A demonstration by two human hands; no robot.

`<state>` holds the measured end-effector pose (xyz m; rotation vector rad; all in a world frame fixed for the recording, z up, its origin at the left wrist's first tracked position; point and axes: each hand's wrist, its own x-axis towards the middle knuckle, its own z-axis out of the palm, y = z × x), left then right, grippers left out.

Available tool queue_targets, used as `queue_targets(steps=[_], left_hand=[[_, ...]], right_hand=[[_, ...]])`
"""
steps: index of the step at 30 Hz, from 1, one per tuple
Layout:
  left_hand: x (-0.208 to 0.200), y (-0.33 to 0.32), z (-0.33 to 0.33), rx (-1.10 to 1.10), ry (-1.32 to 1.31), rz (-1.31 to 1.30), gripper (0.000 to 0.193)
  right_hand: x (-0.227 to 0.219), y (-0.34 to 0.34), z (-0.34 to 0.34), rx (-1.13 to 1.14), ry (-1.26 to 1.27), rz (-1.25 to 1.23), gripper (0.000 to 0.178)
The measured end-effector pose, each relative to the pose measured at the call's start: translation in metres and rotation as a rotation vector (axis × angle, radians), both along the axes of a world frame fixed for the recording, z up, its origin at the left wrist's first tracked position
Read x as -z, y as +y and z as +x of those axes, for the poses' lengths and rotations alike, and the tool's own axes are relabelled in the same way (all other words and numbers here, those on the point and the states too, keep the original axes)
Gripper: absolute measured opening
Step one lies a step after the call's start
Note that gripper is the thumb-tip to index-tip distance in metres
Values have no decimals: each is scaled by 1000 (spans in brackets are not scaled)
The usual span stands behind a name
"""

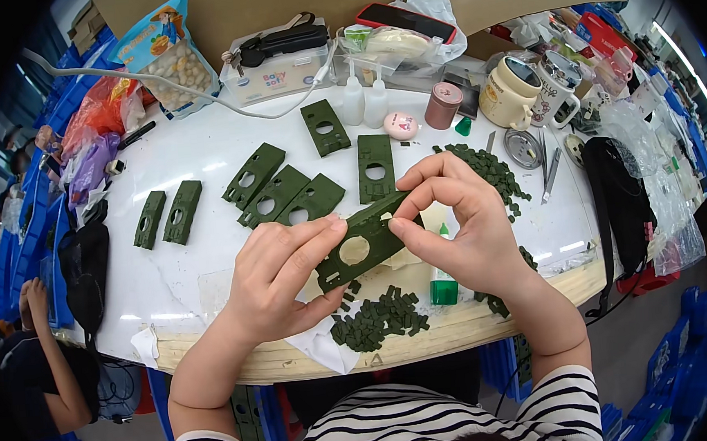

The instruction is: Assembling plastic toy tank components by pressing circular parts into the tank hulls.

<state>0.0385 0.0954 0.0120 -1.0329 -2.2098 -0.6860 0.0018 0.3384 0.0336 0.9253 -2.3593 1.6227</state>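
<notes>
At your left, two narrow green hull shells (181, 214) lie side by side, set apart perhaps to keep sizes sorted. Your left hand (274, 277) pinches the lower-left end of a wider green hull shell (378, 242), thumb opposite fingers, likely steadying it at a tilt above the table's near side. Below it, small dark-green blocks (381, 321) are heaped, apparently for easy reach. Your right hand (467, 225) pinches the shell's upper-right end; whether a block sits between the fingertips, I cannot tell. Metal tweezers (552, 175) lie farther right, handy yet clear of your work.
</notes>
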Motion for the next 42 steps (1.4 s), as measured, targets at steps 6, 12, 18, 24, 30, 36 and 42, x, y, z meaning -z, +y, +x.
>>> queue_targets(steps=[6,12,18,24,30,36,42], left_hand=[[0,1,1,-1,4,-1,66],[0,2,1,1,16,2,66],[-1,1,2,0,26,-5,65],[0,3,3,-1,59,-1,62],[2,3,3,14,88,18,61],[1,1,3,25,104,36,62],[1,-1,2,41,58,58,62]], right_hand=[[0,-1,1,13,12,-5,7],[4,-3,0,48,60,-25,11],[6,-4,0,51,73,-49,12],[5,-5,2,61,78,-30,12],[4,-4,1,54,73,-13,12],[1,-2,1,36,49,1,13],[0,-2,0,11,57,0,12]])
